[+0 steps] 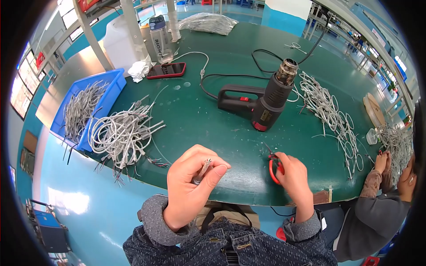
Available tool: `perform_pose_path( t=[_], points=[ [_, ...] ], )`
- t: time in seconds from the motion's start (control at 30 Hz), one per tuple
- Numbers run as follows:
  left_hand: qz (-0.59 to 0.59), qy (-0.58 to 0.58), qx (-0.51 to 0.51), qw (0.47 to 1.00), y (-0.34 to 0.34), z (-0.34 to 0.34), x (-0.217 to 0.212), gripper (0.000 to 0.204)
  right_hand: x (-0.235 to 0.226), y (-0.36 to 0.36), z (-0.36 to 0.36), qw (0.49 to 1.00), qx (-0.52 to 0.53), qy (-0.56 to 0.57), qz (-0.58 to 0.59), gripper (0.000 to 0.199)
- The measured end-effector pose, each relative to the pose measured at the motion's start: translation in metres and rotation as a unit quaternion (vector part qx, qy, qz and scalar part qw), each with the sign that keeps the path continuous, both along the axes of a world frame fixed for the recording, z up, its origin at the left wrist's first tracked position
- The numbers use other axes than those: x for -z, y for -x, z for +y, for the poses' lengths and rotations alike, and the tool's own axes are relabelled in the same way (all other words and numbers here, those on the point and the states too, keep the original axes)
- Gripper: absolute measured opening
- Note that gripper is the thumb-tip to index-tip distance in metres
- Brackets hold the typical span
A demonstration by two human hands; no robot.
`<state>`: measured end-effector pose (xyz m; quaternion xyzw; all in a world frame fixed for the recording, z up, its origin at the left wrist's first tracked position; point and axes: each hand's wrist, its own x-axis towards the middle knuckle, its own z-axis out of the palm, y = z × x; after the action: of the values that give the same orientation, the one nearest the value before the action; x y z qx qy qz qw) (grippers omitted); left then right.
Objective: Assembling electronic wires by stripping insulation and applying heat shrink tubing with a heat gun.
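Near the table's front edge, my left hand (194, 179) is closed around a short grey cable (203, 170), whose stripped end pokes up between thumb and fingers. To its right, my right hand (293, 175) grips small scissors or snips with red handles (274, 170); their dark blades point away from me, apart from the cable. Beyond my hands a black heat gun (270, 99) stands nozzle up on the green table. Left of my left hand lies a tangled heap of white cables (122, 133) with bare wire ends.
A blue bin (116, 88) of short wires stands at the left, near a phone (166, 70), a water bottle (160, 42) and crumpled tissue (140, 70). More white cables (330, 117) stretch along the right. A co-worker (377, 213) sits at the right edge beside a cable pile (396, 144) and a spool (374, 110).
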<state>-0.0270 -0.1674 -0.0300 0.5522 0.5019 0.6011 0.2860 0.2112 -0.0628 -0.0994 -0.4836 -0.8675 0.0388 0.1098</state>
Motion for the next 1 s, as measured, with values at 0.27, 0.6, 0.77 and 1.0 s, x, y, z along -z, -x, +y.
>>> perform_pose_path(
  t=[0.27, 0.6, 0.77, 1.0],
  points=[
    [-0.005, 0.002, 0.005, 1.000, -0.007, -0.003, 0.005, 0.013, -0.049, 0.061, -0.052, 0.903, -0.180, 0.016, 0.391, 0.046],
    [0.042, -0.029, -0.021, 0.998, -0.010, -0.002, 0.009, 0.008, -0.050, 0.068, -0.055, 0.913, -0.187, -0.066, 0.357, 0.048],
    [0.054, -0.035, -0.039, 0.997, -0.011, -0.002, 0.008, 0.006, -0.051, 0.068, -0.056, 0.912, -0.191, -0.056, 0.359, 0.049],
    [0.070, -0.035, -0.047, 0.996, -0.011, -0.002, 0.007, 0.005, -0.052, 0.067, -0.055, 0.912, -0.194, -0.023, 0.362, 0.048]
  ],
)
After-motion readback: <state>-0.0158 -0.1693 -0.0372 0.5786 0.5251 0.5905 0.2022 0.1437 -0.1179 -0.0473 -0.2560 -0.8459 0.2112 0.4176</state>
